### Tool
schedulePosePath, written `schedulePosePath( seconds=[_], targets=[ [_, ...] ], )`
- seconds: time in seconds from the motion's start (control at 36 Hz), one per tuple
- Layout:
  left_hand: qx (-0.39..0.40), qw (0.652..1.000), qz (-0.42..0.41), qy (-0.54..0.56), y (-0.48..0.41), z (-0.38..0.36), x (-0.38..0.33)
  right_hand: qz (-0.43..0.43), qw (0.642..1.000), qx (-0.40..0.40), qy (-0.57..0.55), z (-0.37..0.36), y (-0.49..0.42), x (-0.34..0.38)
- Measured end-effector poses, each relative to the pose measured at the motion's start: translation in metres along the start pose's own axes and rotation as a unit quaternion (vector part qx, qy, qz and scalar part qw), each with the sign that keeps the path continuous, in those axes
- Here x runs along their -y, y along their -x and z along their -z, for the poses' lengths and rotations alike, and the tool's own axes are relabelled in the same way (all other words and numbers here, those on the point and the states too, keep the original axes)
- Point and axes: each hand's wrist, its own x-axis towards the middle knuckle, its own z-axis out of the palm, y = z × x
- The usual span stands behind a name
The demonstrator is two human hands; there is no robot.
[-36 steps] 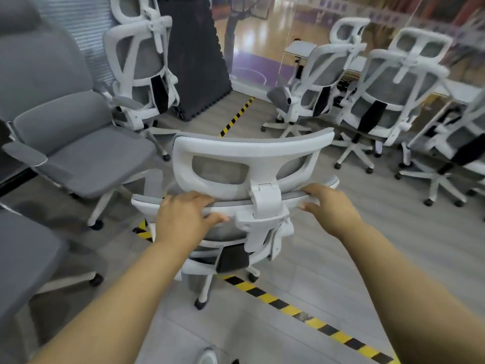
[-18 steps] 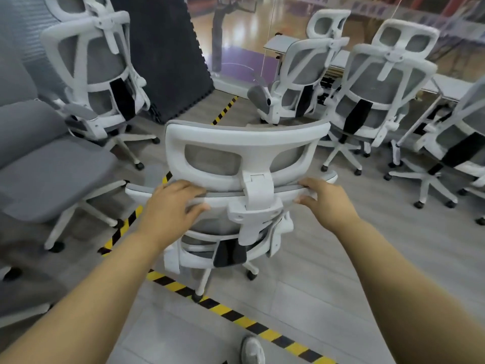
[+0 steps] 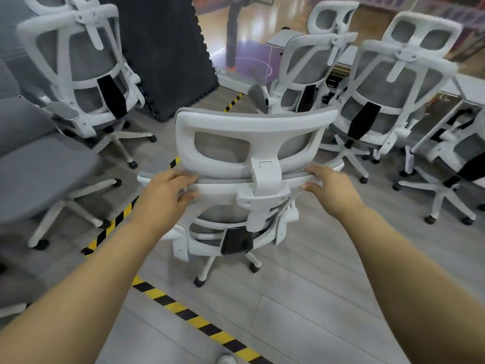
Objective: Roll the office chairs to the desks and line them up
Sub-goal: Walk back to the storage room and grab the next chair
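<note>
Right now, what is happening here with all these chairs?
A person grips the top of the backrest of a white office chair with the left hand and the right hand, both curled over its edge. The chair stands just past a yellow-black tape line and faces the other chairs parked at the desks ahead on the right. It is not yet in that row.

Chair now past the striped floor tape.
</note>
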Motion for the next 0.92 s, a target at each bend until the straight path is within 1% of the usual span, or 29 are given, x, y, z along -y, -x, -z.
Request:
schedulePosePath(
  seconds=[0.14,0.25,0.56,0.67,0.81,0.92],
  targets=[
    [0.001,1.0,0.002,-0.018,-0.021,-0.014,-0.011,-0.004,1.0,0.0,-0.002,0.01,-0.02,-0.022],
    [0.003,1.0,-0.001,-0.012,-0.035,-0.024,-0.023,-0.007,1.0,0.0,-0.008,0.016,-0.031,-0.033],
    [0.025,0.999,0.021,-0.023,-0.06,-0.035,-0.039,0.006,1.0,-0.006,-0.004,0.026,-0.044,-0.044],
    [0.06,0.996,0.003,-0.069,-0.063,-0.031,-0.039,-0.004,1.0,0.016,0.021,0.032,-0.047,-0.044],
    [0.15,0.975,-0.022,-0.163,-0.059,-0.012,-0.041,-0.014,0.992,0.062,0.111,0.043,-0.046,-0.029],
    [0.177,0.961,-0.027,-0.212,-0.052,0.016,-0.034,-0.017,0.98,0.105,0.167,0.06,-0.036,-0.009]
  ],
)
